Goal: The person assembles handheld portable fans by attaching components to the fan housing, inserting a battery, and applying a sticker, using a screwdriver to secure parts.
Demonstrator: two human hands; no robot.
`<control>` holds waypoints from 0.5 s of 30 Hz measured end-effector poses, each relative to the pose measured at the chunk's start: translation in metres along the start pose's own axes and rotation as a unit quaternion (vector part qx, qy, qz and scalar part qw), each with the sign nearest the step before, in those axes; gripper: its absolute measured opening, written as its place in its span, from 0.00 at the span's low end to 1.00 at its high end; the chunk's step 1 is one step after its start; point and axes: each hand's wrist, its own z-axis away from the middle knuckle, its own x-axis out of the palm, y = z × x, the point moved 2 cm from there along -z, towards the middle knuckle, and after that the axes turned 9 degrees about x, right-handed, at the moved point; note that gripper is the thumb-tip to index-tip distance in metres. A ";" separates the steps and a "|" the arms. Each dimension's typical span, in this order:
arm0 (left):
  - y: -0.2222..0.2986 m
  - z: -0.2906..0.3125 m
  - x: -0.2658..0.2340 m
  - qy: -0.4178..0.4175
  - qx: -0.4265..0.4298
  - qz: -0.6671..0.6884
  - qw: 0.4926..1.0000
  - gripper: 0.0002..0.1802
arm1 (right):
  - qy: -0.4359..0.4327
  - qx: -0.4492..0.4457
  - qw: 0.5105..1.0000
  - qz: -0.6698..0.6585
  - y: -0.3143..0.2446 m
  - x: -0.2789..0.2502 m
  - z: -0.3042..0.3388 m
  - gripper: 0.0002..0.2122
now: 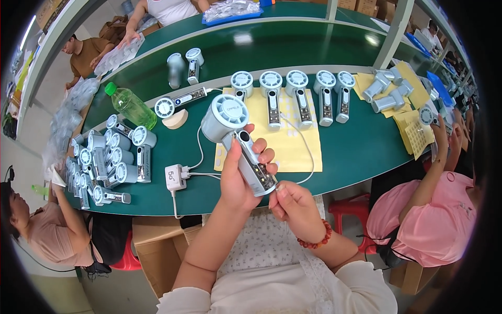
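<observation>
My left hand (pixel 236 175) is wrapped round the handle of a pale blue handheld fan (pixel 226 116), tilted with its round grille up and to the left. Small lit parts show through the clear side of the handle. At the handle's lower end, my right hand (pixel 298 209) pinches the end of a thin white charging cable (pixel 312 166), its plug hidden by the fingers. The cable loops across a yellow sheet (pixel 293 152). A white charger block (pixel 175 178) with cables plugged in lies left of my hands.
Several fans stand in a row (pixel 297 81) behind my hands. More fans crowd the left side (pixel 120 157), near a green bottle (pixel 130 106). One fan (pixel 164 107) lies beside a cream half-round piece (pixel 175 120). Co-workers sit on both sides; yellow sheets (pixel 408 112) lie at right.
</observation>
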 end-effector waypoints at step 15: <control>0.003 -0.009 0.005 -0.009 0.010 -0.120 0.993 0.26 | 0.003 0.003 0.997 -0.076 0.006 -0.003 -0.009 0.15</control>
